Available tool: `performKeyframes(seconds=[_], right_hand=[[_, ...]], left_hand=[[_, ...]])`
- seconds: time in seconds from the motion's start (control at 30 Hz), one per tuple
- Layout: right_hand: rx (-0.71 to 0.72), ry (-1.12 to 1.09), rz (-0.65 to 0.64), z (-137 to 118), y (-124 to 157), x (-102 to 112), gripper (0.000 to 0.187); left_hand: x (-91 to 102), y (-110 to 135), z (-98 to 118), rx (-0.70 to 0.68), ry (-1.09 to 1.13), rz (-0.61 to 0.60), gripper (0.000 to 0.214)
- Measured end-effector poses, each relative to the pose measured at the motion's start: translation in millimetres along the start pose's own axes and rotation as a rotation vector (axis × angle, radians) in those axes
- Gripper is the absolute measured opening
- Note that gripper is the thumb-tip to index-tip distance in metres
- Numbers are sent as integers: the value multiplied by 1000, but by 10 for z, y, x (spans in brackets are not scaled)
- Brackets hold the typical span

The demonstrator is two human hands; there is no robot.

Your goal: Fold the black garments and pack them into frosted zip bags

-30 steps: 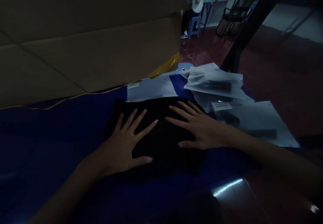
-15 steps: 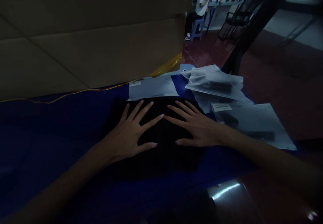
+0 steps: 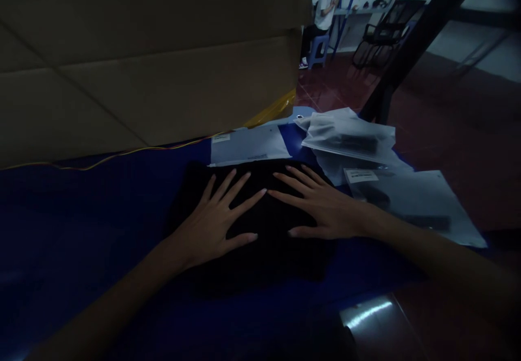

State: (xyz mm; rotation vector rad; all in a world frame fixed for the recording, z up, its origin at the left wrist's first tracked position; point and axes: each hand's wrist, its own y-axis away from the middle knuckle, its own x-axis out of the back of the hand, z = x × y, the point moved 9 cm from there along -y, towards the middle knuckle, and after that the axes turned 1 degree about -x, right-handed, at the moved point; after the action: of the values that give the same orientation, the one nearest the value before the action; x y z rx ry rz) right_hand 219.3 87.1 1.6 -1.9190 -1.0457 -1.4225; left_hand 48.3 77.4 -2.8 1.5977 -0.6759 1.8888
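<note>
Black folded cloth (image 3: 277, 258) lies on a blue mat (image 3: 81, 225), with the left hand (image 3: 211, 225) and right hand (image 3: 321, 206) resting flat on top of it, both open with fingers spread, gripping nothing. Just beyond the cloth, nearest the right hand, lie frosted plastic bags (image 3: 350, 141) holding dark items. A labelled white packet (image 3: 248, 146) touches the cloth's far edge. A large cardboard box (image 3: 142, 73) stands behind, to the left.

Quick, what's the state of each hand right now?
Left hand: open, fingers spread, pressing flat on the black cloth, not gripping.
Right hand: open, fingers spread, also flat on the cloth, not gripping.
</note>
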Motion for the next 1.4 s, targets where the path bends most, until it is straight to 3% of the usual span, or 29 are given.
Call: performKeyframes(seconds=[1.13, 1.27, 1.4], right_hand=[[-4, -21, -40, 25, 3, -13, 88], [51, -38, 85, -51, -12, 118, 78], [197, -190, 274, -186, 33, 367, 46]], left_hand=[[-33, 17, -3, 12, 3, -62, 83], [-25, 16, -10, 16, 16, -54, 83], [50, 48, 1, 2, 137, -81, 93]])
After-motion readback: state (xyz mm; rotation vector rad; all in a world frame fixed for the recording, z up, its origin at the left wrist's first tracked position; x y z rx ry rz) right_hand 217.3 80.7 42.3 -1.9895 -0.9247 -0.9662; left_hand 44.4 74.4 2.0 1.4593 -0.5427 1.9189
